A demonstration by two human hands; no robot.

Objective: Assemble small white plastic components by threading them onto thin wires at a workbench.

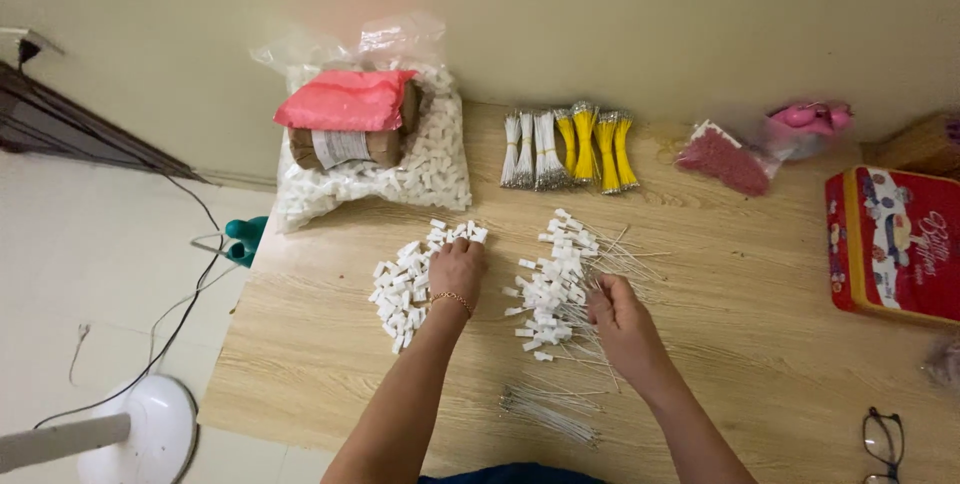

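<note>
My left hand [457, 267] rests on a heap of small white plastic connectors [405, 284], fingers curled into the pieces; a thin gold bracelet circles the wrist. My right hand [618, 312] sits at the edge of a spread of white wires with white connectors on their ends [556, 279], fingers pinching at the wires. A loose bunch of bare white wires [548, 409] lies nearer to me, between my forearms. Whether either hand has a piece gripped is hard to tell.
At the back of the wooden table [760, 344]: a clear bag of white connectors [425, 159] with a pink-and-brown packet [350, 114] on top, bundles of white wires [528, 149] and yellow wires [598, 149], a red bag [724, 159], a red tin [893, 244], glasses [884, 441]. A fan base [140, 434] stands on the floor at left.
</note>
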